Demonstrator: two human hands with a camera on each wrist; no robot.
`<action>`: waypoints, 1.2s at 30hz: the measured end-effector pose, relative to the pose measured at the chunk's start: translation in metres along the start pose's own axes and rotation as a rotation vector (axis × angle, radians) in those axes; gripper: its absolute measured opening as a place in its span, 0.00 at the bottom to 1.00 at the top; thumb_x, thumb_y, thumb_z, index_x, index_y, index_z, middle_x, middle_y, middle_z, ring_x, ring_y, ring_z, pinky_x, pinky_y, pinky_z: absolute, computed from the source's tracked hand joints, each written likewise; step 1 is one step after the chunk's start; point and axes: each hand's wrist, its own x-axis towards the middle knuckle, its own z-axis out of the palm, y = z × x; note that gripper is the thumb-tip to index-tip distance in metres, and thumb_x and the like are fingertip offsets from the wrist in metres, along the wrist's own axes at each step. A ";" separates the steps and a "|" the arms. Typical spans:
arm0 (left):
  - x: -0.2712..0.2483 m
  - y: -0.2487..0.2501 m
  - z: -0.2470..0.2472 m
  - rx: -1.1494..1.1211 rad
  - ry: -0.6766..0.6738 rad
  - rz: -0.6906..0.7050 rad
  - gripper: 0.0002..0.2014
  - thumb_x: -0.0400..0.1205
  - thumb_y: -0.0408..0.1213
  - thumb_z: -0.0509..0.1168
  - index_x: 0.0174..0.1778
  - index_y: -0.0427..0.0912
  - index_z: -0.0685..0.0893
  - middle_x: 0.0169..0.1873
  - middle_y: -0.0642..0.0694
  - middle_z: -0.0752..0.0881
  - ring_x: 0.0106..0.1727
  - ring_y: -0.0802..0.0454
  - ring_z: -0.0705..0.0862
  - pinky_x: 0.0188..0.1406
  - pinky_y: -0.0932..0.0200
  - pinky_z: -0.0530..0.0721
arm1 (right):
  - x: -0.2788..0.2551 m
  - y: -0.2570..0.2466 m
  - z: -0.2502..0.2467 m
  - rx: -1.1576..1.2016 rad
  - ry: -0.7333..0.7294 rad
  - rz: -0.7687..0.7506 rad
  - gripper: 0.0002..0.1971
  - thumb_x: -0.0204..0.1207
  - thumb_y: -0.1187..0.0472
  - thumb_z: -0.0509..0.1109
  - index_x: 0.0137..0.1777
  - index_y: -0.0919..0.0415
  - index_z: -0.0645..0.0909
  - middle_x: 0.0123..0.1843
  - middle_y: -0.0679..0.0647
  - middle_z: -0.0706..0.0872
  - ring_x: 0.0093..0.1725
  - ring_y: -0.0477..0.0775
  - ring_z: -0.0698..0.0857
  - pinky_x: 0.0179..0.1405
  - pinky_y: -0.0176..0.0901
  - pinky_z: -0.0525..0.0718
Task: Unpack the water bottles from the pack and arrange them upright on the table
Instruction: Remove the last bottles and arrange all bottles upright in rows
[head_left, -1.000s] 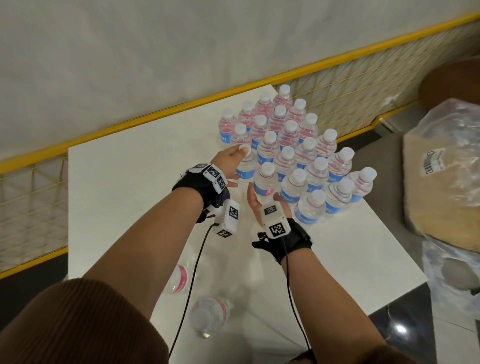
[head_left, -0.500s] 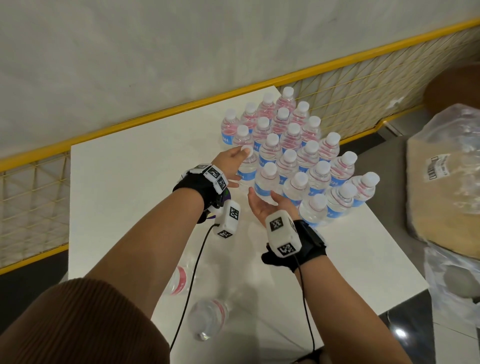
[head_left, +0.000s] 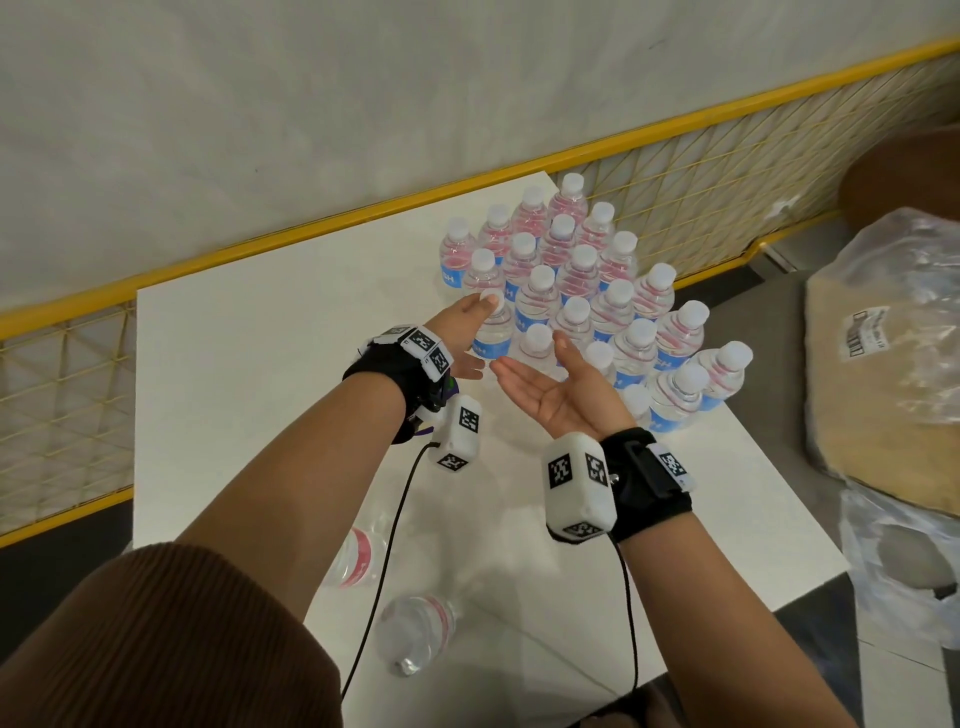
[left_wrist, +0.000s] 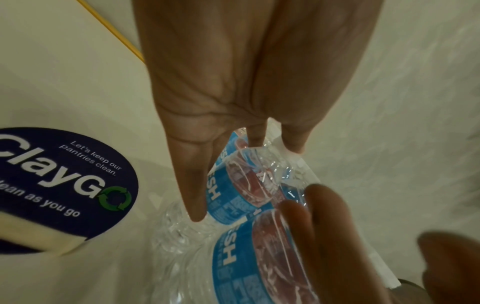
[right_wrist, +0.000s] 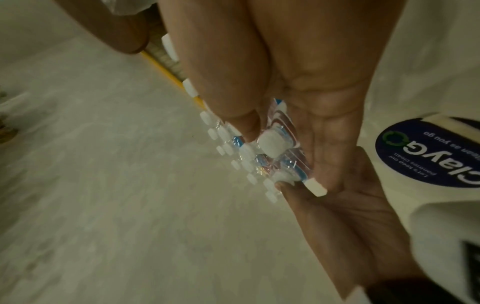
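Mesh fencing (head_left: 57, 395) with a yellow rail runs along the far left, beyond the white table (head_left: 270, 364); near my left elbow two water bottles (head_left: 415, 631) lie on their sides on the table inside clear wrap, one by the sleeve and one nearer the table's front edge; my left hand (head_left: 465, 332) reaches forward with fingers straight, its grip open, fingertips touching the cap and side of the nearest standing bottle (head_left: 493, 332); the left wrist view shows those straight fingers (left_wrist: 194, 185) lying against blue-labelled bottles, and a round blue sticker (left_wrist: 64, 181) on the table beside them; my right hand (head_left: 561, 395) sits just to the right, palm turned up, fingers spread and relaxed, holding nothing, just in front of the bottles; behind both hands the standing bottles (head_left: 582, 275) crowd upright in close rows across the table's far right corner, white caps up; further right, off the table, a large sack in clear plastic (head_left: 883, 364) rests on a lower surface.
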 end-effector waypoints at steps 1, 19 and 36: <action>0.000 -0.001 -0.001 -0.002 -0.007 -0.002 0.25 0.83 0.61 0.55 0.75 0.59 0.67 0.74 0.40 0.71 0.69 0.34 0.78 0.56 0.46 0.82 | -0.001 -0.003 0.003 0.003 0.003 0.014 0.14 0.84 0.54 0.61 0.66 0.57 0.76 0.60 0.73 0.83 0.56 0.69 0.86 0.53 0.56 0.86; -0.027 -0.003 -0.030 0.434 -0.023 -0.031 0.25 0.84 0.53 0.59 0.73 0.44 0.72 0.61 0.40 0.79 0.55 0.43 0.82 0.59 0.49 0.81 | -0.026 -0.011 0.015 -0.481 0.040 -0.094 0.08 0.83 0.61 0.63 0.59 0.51 0.76 0.42 0.58 0.84 0.40 0.55 0.88 0.43 0.47 0.90; -0.159 -0.107 -0.114 0.928 -0.193 -0.148 0.24 0.80 0.56 0.63 0.72 0.55 0.74 0.64 0.55 0.82 0.69 0.54 0.76 0.65 0.59 0.74 | -0.054 0.147 -0.076 -0.876 -0.063 1.148 0.54 0.67 0.27 0.60 0.76 0.76 0.64 0.51 0.68 0.87 0.48 0.60 0.90 0.45 0.50 0.89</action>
